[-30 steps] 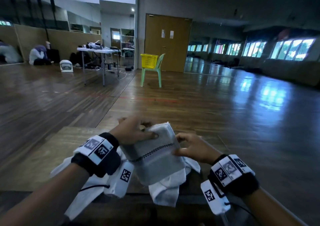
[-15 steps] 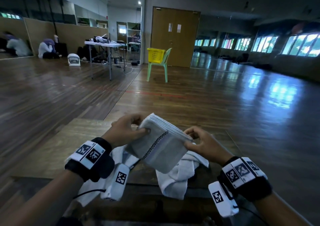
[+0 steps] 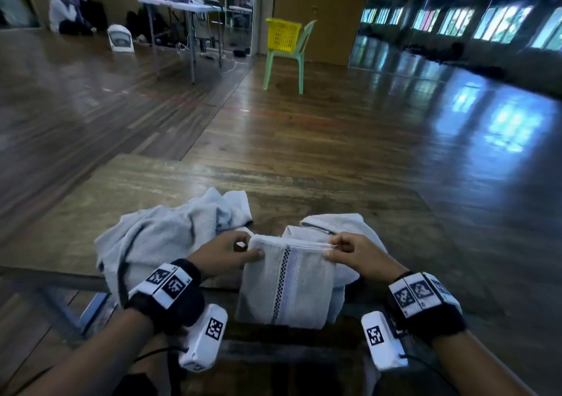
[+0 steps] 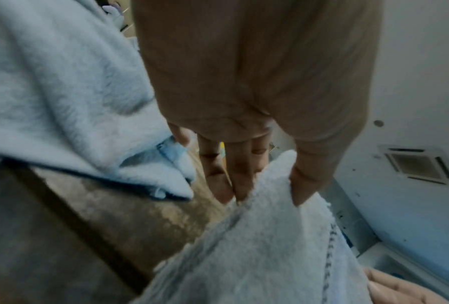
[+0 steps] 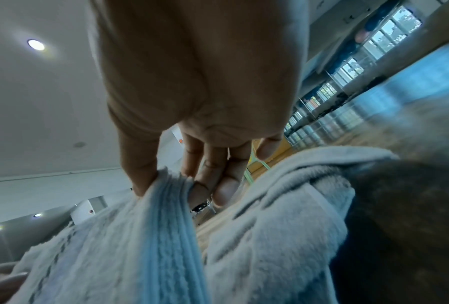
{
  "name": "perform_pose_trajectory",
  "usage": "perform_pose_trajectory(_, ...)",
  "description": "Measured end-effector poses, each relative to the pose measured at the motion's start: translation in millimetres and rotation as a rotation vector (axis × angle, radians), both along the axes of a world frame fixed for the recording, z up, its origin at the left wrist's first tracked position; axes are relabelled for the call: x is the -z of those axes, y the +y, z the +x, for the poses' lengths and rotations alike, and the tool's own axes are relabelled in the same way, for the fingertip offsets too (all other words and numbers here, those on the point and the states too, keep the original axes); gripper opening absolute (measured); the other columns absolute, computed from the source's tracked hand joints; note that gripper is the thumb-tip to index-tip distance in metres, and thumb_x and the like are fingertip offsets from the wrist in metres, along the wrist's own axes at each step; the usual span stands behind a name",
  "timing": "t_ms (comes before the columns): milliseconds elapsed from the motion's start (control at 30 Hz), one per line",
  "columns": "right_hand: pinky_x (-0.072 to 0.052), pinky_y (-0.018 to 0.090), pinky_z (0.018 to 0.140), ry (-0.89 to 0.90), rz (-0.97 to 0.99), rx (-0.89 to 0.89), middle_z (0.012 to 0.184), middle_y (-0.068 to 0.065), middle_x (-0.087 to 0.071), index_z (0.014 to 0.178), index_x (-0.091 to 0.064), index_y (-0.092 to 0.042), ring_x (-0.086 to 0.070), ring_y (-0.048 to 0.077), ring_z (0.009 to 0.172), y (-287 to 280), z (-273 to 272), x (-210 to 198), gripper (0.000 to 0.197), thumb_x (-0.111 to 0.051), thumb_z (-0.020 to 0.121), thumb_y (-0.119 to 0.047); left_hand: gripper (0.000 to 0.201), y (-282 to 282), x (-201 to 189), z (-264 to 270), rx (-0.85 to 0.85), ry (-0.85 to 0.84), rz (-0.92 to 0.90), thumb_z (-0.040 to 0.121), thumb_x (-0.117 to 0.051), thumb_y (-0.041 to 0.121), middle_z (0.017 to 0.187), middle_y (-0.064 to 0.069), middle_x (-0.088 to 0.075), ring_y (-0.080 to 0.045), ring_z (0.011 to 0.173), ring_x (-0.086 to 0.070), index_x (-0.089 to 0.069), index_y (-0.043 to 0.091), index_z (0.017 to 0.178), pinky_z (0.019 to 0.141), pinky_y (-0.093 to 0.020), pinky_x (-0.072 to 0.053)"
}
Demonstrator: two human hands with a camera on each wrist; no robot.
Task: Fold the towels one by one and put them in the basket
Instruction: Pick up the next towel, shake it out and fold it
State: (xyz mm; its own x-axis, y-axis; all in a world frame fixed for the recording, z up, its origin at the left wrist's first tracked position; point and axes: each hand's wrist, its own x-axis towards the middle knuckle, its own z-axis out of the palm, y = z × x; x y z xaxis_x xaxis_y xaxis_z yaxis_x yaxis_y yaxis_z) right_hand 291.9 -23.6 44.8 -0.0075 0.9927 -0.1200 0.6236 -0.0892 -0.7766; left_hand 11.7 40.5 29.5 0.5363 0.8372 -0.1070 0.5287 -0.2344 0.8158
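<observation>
A folded white towel (image 3: 289, 286) with a checkered stripe hangs upright over the near edge of the wooden table (image 3: 188, 180). My left hand (image 3: 243, 251) pinches its top left corner (image 4: 278, 185). At the top right corner (image 5: 166, 185), my right hand (image 3: 333, 249) pinches the stacked layers. A crumpled white towel (image 3: 158, 237) lies on the table to the left, and another (image 3: 340, 225) lies behind the held one. The yellow basket (image 3: 283, 34) stands on a green chair (image 3: 289, 61) far across the floor.
A folding table (image 3: 182, 3) with gear and cables stands at the back left, with a white device (image 3: 120, 38) on the floor beside it. A person (image 3: 65, 12) sits by the far wall. Wood floor stretches between the table and the chair.
The towel was held tilted between both hands; now it hangs straight by its top corners. The view has dropped lower, showing more table and loose towels.
</observation>
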Motion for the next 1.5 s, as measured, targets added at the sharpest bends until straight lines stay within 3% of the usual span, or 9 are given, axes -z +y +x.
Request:
perform_pose_trajectory(133, -0.053, 0.038, 0.083, -0.06, -0.011, 0.04, 0.086, 0.005, -0.07, 0.09, -0.062, -0.024, -0.066, 0.018, 0.086, 24.4, 2.2, 25.9, 0.019, -0.071, 0.078, -0.036, 0.035, 19.1, 25.4, 10.2, -0.073, 0.124, 0.027, 0.081, -0.06, 0.052, 0.092, 0.005, -0.066, -0.015, 0.089, -0.061, -0.062, 0.018, 0.089, 0.086, -0.038, -0.047)
perform_pose_trajectory(200, -0.048, 0.024, 0.074, -0.099, -0.017, 0.059, 0.085, 0.002, -0.068, 0.091, -0.061, -0.022, -0.063, 0.014, 0.083, 32.8, 1.6, 32.1, 0.017, -0.069, 0.081, -0.033, 0.032, 27.9, 33.5, 14.5, -0.113, 0.234, 0.065, 0.078, -0.055, 0.059, 0.077, 0.018, -0.055, -0.013, 0.082, -0.054, -0.053, 0.028, 0.074, 0.084, -0.036, -0.041)
perform_pose_trajectory(300, -0.043, 0.019, 0.075, -0.186, -0.031, 0.066, 0.089, -0.003, -0.068, 0.097, -0.061, -0.021, -0.062, 0.012, 0.088, 43.0, -0.2, 36.5, 0.019, -0.065, 0.084, -0.036, 0.04, 36.6, 37.3, 19.6, -0.113, 0.388, 0.117, 0.084, -0.055, 0.055, 0.067, 0.015, -0.04, -0.014, 0.077, -0.044, -0.037, 0.027, 0.062, 0.072, -0.03, -0.031)
perform_pose_trajectory(400, -0.036, 0.037, 0.096, -0.311, -0.068, 0.048, 0.082, -0.018, -0.062, 0.094, -0.059, -0.029, -0.057, 0.006, 0.091, 51.4, -1.2, 38.2, 0.019, -0.06, 0.084, -0.045, 0.035, 41.3, 34.7, 22.4, -0.106, 0.44, 0.139, 0.085, -0.056, 0.049, 0.07, 0.011, -0.048, -0.013, 0.078, -0.047, -0.045, 0.023, 0.065, 0.071, -0.029, -0.032)
perform_pose_trajectory(500, -0.023, 0.036, 0.093, -0.461, -0.073, 0.027, 0.074, -0.02, -0.057, 0.094, -0.056, -0.03, -0.053, 0.007, 0.091, 54.6, -3.1, 34.8, 0.019, -0.056, 0.086, -0.047, 0.023, 45.3, 34.8, 22.9, -0.11, 0.344, 0.168, 0.081, -0.063, 0.039, 0.087, 0.007, -0.062, -0.013, 0.083, -0.057, -0.059, 0.019, 0.093, 0.075, -0.03, -0.044)
perform_pose_trajectory(633, -0.034, 0.037, 0.091, -0.517, -0.012, -0.037, 0.082, -0.013, -0.062, 0.092, -0.055, -0.032, -0.056, 0.005, 0.081, 56.6, -3.1, 30.5, 0.015, -0.06, 0.084, -0.044, 0.018, 53.3, 33.9, 26.6, 0.076, 0.418, 0.337, 0.084, -0.06, 0.032, 0.102, 0.007, -0.061, -0.015, 0.091, -0.059, -0.065, 0.025, 0.1, 0.077, -0.032, -0.048)
perform_pose_trajectory(800, -0.038, 0.038, 0.095, -0.577, -0.049, -0.203, 0.106, -0.012, -0.06, 0.104, -0.064, -0.028, -0.057, 0.008, 0.095, 58.4, -5.2, 28.0, 0.021, -0.055, 0.089, -0.039, 0.017, 64.7, 34.9, 28.4, 0.156, 0.436, 0.324, 0.084, -0.064, 0.029, 0.1, 0.006, -0.067, -0.015, 0.091, -0.061, -0.069, 0.024, 0.099, 0.078, -0.033, -0.05)
perform_pose_trajectory(1067, -0.049, 0.037, 0.08, -0.504, 0.06, -0.225, 0.092, -0.005, -0.059, 0.084, -0.058, -0.023, -0.055, 0.013, 0.085, 63.1, -8.1, 32.5, 0.005, -0.062, 0.082, -0.026, 0.012, 69.7, 37.4, 29.9, 0.143, 0.409, 0.321, 0.082, -0.066, 0.024, 0.095, -0.001, -0.066, -0.02, 0.087, -0.06, -0.064, 0.018, 0.092, 0.077, -0.038, -0.052)
perform_pose_trajectory(1500, -0.05, 0.035, 0.073, -0.356, 0.036, -0.098, 0.085, 0.001, -0.062, 0.09, -0.055, -0.02, -0.059, 0.017, 0.078, 64.8, -2.4, 37.8, 0.007, -0.061, 0.086, -0.019, 0.007, 73.4, 43.1, 39.6, 0.053, 0.409, 0.329, 0.087, -0.055, 0.022, 0.097, -0.003, -0.063, -0.024, 0.09, -0.059, -0.055, 0.017, 0.091, 0.077, -0.038, -0.049)
